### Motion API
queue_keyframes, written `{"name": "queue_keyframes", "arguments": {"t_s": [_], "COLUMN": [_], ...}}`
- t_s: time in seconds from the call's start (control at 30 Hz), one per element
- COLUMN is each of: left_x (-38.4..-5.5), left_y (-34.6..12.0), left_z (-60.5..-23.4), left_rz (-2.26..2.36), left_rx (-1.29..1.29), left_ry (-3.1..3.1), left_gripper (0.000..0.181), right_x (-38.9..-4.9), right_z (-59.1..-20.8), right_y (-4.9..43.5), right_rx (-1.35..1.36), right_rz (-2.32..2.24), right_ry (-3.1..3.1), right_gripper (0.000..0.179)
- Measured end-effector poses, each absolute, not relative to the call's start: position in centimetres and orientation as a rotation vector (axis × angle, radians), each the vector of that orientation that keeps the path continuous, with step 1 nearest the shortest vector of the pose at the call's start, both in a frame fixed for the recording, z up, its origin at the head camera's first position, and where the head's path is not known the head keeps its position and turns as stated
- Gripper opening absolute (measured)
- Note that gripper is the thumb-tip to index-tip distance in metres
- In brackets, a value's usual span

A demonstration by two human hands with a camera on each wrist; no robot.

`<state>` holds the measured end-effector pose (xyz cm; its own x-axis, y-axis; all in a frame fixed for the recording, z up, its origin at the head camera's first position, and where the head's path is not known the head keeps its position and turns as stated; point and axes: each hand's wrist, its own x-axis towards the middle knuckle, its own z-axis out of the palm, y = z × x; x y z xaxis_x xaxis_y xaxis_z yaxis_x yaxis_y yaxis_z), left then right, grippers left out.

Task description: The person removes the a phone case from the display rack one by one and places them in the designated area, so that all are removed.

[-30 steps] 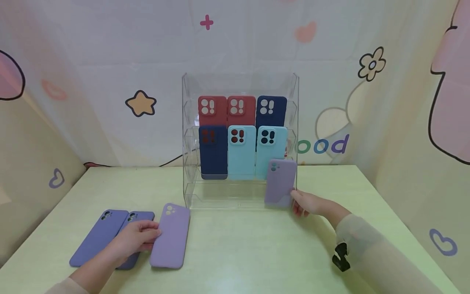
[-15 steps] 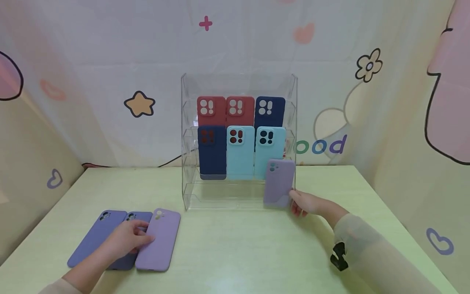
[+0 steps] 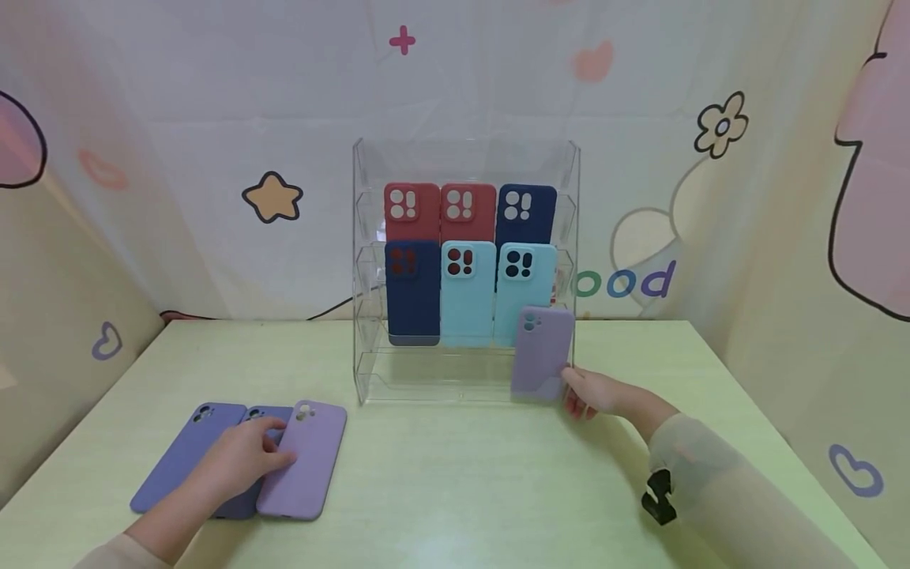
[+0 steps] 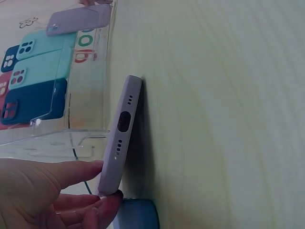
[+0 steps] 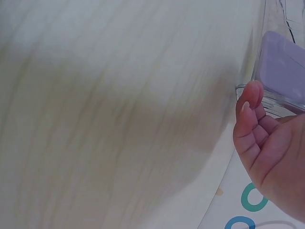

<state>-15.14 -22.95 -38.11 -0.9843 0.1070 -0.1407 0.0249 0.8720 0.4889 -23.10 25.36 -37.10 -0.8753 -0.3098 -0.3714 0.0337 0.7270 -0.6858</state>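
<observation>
My left hand [image 3: 245, 458] pinches a light purple phone case [image 3: 309, 458] by its left edge. In the left wrist view the thumb is on one face of this case [image 4: 121, 133], the fingers curled under the other. A second light purple phone case [image 3: 540, 348] leans in the bottom right of a clear acrylic rack [image 3: 426, 391]. My right hand [image 3: 597, 393] holds that case at its lower right edge, beside the rack's side wall. Its curled fingers [image 5: 248, 133] show at the rack's corner in the right wrist view; the thumb is hidden there.
Two blue-purple phone cases [image 3: 188, 454] lie on the table at left, one partly under my left hand. Higher in the rack stand red cases [image 3: 419, 229], dark blue cases [image 3: 412, 304] and light blue cases [image 3: 469, 304]. A patterned curtain [image 3: 455, 87] hangs behind.
My left hand has moved left with its light purple case, bringing it beside the blue-purple cases and slightly over one. My right hand and the case in the rack have stayed put.
</observation>
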Motion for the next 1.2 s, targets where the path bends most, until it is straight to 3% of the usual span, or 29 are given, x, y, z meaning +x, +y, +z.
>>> {"name": "queue_keyframes", "arguments": {"t_s": [0.57,0.83,1.2], "left_x": [-14.9,-16.3,-19.2], "left_y": [-22.0,-15.6,-6.6], "left_z": [-37.0,-35.9,-36.5], "left_rz": [0.451,1.145,1.517], "left_rx": [0.048,0.526,0.678], "left_ry": [2.979,2.817,2.48], "left_gripper": [0.049,0.042,0.035], "right_x": [-23.2,-23.3,-22.9], "right_z": [-37.1,-37.0,-36.0], "right_y": [25.3,25.5,26.0], "right_rx": [-0.23,-0.229,-0.28], "right_rz": [-0.981,-0.976,-0.897], "right_ry": [2.469,2.482,2.498], "right_gripper": [0.043,0.044,0.046]}}
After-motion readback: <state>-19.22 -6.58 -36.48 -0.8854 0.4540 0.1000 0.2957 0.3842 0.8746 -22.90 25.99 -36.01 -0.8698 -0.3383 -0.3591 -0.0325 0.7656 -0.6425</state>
